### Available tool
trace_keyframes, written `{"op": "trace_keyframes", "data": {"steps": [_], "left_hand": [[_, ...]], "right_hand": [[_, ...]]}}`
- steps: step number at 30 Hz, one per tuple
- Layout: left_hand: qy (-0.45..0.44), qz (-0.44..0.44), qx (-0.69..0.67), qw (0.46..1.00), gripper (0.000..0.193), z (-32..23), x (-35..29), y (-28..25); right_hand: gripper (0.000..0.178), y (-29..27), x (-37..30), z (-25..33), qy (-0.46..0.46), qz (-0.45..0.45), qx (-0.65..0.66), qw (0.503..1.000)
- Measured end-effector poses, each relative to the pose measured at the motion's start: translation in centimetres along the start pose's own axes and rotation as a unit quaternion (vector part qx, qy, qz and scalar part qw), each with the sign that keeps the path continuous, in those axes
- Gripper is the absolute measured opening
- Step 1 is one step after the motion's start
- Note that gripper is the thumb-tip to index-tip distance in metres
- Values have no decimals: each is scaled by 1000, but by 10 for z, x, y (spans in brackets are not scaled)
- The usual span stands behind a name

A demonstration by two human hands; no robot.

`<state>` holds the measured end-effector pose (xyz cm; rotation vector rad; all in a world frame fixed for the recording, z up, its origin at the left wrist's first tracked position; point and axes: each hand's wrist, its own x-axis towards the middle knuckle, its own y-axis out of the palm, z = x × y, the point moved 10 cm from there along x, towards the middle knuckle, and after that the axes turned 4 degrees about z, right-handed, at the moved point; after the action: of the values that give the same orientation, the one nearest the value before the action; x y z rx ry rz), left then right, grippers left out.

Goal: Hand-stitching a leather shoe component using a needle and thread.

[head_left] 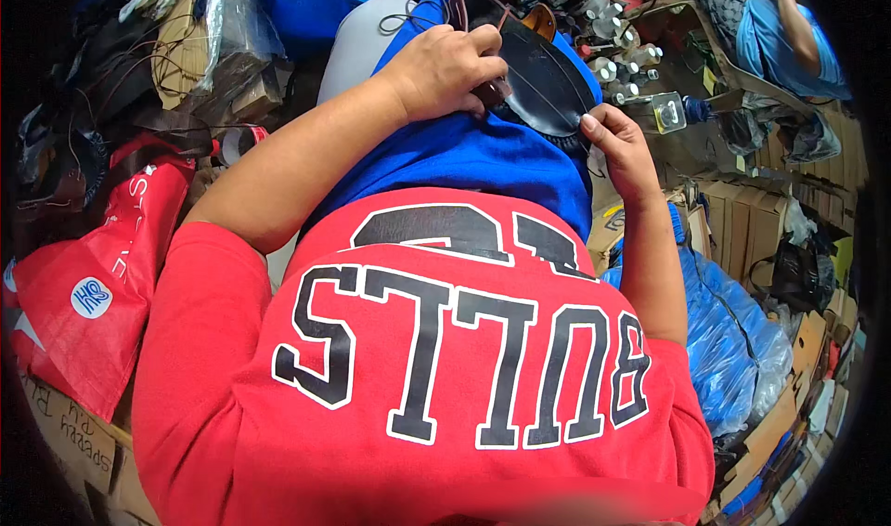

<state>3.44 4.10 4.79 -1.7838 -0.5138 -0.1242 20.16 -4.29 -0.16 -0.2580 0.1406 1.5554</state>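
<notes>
A glossy black leather shoe [548,76] lies across my lap over blue cloth [464,155], its rounded toe end toward me and to the right. A gathered edge shows along the toe, and a thin pale line crosses the leather. My left hand [450,71] is closed on the shoe's left side, fingers curled; the exact grip is partly hidden. At the toe's right edge, my right hand [620,145] pinches the rim between thumb and forefinger. Brown leather [538,23] shows behind the shoe, and a thin dark cord [404,15] loops beyond my left hand.
Several small clear bottles with white caps [640,57] stand at the far right. Blue plastic-wrapped bundles [715,331] and cardboard [742,215] lie right. A red bag [102,285] sits left. A person in a light blue shirt [780,38] is at the far right.
</notes>
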Motion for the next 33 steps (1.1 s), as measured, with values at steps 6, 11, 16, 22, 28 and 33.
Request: {"op": "trace_keyframes", "data": {"steps": [6, 11, 16, 22, 28, 33], "left_hand": [[-3, -45, 78, 996, 39, -3, -2, -9], [-33, -34, 88, 995, 40, 11, 6, -5], [-179, 90, 70, 977, 44, 61, 20, 9], [-145, -15, -58, 988, 23, 40, 11, -26], [-108, 195, -120, 968, 31, -22, -7, 27], [-57, 374, -160, 912, 15, -46, -42, 55]], "right_hand": [[21, 7, -12, 20, -38, -16, -97, 994], [21, 8, -10, 13, -47, -44, -111, 992], [22, 2, 25, -3, -40, -102, -39, 993], [25, 1, 50, -8, -26, -81, -32, 996], [28, -6, 48, -8, 22, -76, -107, 991], [25, -7, 43, -11, 41, -60, -77, 994]]}}
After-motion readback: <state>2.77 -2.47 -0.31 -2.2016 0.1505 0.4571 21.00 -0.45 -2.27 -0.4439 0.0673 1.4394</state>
